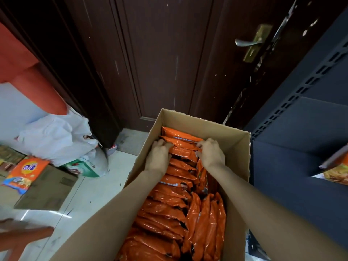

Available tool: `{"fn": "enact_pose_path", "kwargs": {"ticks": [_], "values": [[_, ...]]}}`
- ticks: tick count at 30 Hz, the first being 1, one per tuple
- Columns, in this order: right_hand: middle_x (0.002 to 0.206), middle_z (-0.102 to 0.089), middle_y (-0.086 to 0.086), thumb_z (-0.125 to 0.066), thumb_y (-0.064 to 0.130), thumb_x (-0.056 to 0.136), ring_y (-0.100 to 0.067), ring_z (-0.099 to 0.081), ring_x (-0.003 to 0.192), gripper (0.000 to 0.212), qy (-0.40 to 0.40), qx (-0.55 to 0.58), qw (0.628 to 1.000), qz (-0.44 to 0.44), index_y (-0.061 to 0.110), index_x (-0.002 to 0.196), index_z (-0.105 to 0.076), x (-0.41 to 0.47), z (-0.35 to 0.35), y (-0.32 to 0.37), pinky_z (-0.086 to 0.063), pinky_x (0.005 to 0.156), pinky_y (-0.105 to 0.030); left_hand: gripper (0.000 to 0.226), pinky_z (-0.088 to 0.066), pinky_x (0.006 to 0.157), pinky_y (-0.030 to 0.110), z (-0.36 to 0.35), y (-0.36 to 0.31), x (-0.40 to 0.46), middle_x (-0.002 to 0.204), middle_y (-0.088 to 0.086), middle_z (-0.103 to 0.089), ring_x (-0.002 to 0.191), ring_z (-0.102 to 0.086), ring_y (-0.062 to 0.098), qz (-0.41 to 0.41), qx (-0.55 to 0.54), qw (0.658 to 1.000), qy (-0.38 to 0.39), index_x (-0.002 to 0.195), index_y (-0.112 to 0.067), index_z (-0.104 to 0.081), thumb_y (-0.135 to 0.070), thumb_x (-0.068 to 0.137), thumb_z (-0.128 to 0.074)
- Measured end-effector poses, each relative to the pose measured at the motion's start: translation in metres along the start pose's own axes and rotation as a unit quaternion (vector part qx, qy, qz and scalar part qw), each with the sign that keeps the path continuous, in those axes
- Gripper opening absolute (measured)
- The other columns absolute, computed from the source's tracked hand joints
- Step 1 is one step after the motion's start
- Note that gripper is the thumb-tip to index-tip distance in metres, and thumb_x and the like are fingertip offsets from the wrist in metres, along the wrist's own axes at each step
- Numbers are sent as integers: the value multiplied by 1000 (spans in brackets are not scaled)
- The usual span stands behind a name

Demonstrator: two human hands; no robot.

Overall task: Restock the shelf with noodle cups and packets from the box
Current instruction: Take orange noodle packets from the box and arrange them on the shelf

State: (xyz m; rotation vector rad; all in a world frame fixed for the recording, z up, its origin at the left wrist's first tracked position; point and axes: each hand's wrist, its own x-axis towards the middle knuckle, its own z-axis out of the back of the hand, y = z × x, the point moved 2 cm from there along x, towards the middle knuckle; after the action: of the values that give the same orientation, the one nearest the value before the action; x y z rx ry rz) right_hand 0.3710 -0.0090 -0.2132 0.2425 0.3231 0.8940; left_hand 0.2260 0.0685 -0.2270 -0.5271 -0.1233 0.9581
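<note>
Orange packets point(177, 187) fill the box point(235, 147) nearly to its brim, standing on edge in tight rows; both hands are sunk into the far end, left hand point(158, 157) and right hand point(212, 154) with fingers curled and pinched on the ends of a few packets between them. The step looks like lifting out a first batch; it would go best by squeezing the bundle square from both ends and drawing it straight up, since the slick film may let middle packets slip. The shelf point(301, 129), dark blue metal, stands just right of the box; one packet point(337, 174) lies on it already. Pale glossy floor tiles point(90, 196) show left, with a white bag point(56, 140), another carton point(47, 191), and a dark wooden door point(160, 63) ahead.
</note>
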Motion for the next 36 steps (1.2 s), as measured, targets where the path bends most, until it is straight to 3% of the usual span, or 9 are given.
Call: {"fn": "enact_pose_path", "kwargs": {"ticks": [4,7,9,11,14,19,22,28,36], "values": [[113,-58,-6,-60,22,90,-22,-49,110,17,-23,-5,1000,-3,17,105,-68,1,0,0,-46,83,-33,30,-29,105,26,-5,2,5,131,2,-44,122,-36,18,-31,25,999,-27,121,-19,-59,-14,91,-53],[107,-64,-4,-60,27,90,-21,-54,106,14,-37,29,999,-3,18,97,-69,-3,5,0,-42,75,-28,14,-28,87,2,-4,0,4,117,-1,-50,104,-38,-1,-43,6,998,-55,100,-13,-65,-16,91,-55],[104,-67,-2,-59,27,91,-20,-60,102,13,-50,69,996,0,19,95,-68,-7,13,0,-46,77,-29,10,-27,77,-5,1,-5,1,104,-7,-52,94,-38,-2,-72,35,994,-80,93,-15,-64,-15,92,-53],[100,-68,-1,-59,23,91,-18,-63,98,11,-64,127,990,15,18,94,-67,-13,21,1,-48,81,-29,14,-28,86,3,11,-11,-6,106,-9,-53,106,-42,10,-86,34,991,-100,96,-16,-66,-17,93,-53],[95,-67,4,-58,20,92,-10,-61,91,10,-88,194,976,51,17,94,-67,-29,40,3,-48,85,-26,17,-29,101,30,36,-23,-15,118,-1,-56,119,-42,20,-125,38,978,-164,102,-18,-69,-22,92,-55],[86,-64,14,-60,19,89,4,-57,83,9,-156,270,946,83,22,86,-68,-59,91,10,-43,77,-14,16,-38,92,35,88,-50,-37,116,-1,-55,109,-47,20,-174,9,965,-195,100,-18,-68,-25,91,-57],[80,-65,17,-61,16,88,4,-60,80,11,-196,296,930,92,23,84,-69,-79,127,12,-44,73,-15,12,-44,82,28,119,-67,-52,108,-1,-56,99,-49,17,-202,-44,954,-217,95,-15,-69,-23,90,-60],[78,-66,18,-63,16,86,1,-61,77,11,-255,315,909,97,24,83,-69,-125,186,-11,-46,74,-21,12,-29,84,12,148,-127,-89,107,-3,-55,100,-43,9,-253,-82,933,-243,95,-14,-70,-21,90,-61],[80,-66,11,-65,15,86,-6,-62,80,6,-302,316,896,80,19,82,-66,-190,243,-122,-47,74,-22,11,-22,83,-2,112,-243,-136,102,-8,-50,97,-41,8,-300,-119,920,-221,95,-13,-71,-18,88,-63]]}}
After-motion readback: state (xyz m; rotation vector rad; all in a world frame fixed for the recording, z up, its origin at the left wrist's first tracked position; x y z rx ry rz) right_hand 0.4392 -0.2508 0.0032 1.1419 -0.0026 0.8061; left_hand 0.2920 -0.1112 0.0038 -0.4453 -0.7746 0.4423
